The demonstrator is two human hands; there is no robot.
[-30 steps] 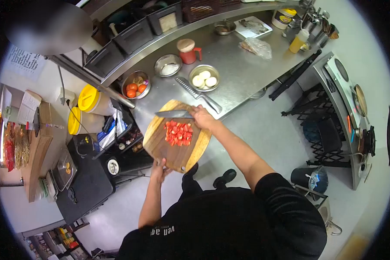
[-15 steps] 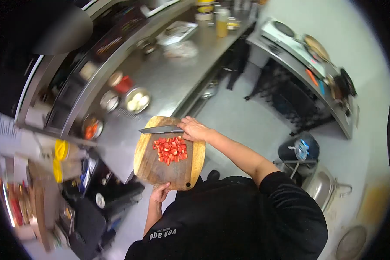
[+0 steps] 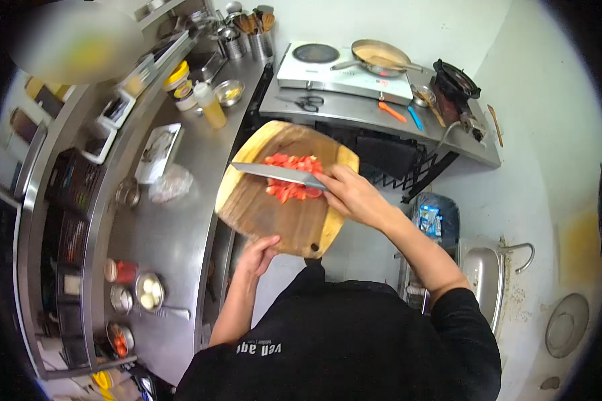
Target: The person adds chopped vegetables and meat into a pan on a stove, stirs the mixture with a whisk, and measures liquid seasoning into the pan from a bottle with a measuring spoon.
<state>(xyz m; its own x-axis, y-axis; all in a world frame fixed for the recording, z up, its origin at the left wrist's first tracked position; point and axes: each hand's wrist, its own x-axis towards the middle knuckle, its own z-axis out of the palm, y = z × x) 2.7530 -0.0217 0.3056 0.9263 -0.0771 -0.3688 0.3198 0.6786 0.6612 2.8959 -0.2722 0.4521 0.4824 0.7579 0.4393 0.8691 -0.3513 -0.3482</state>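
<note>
My left hand (image 3: 259, 254) grips the near edge of a wooden cutting board (image 3: 267, 227), thumb on top. The board is held up off the counter, in front of my body. In my right hand (image 3: 353, 194) is a kitchen knife (image 3: 281, 174), its blade lying across the board and pointing left. Chopped red pieces (image 3: 293, 162), which look like pepper or tomato, are heaped on the board around the blade. The blade partly covers them, and I cannot tell whether it touches them.
A steel counter (image 3: 174, 234) runs along the left, with a bowl of white round items (image 3: 149, 292) and a squeeze bottle (image 3: 209, 105). Ahead, a white cooktop (image 3: 344, 77) holds a frying pan (image 3: 380, 55). To the right are a bin (image 3: 438, 217) and a sink (image 3: 480, 274).
I have turned right, and the board now faces the cooktop side. The knife has moved from the board's far edge onto the red pieces, still in my right hand.
</note>
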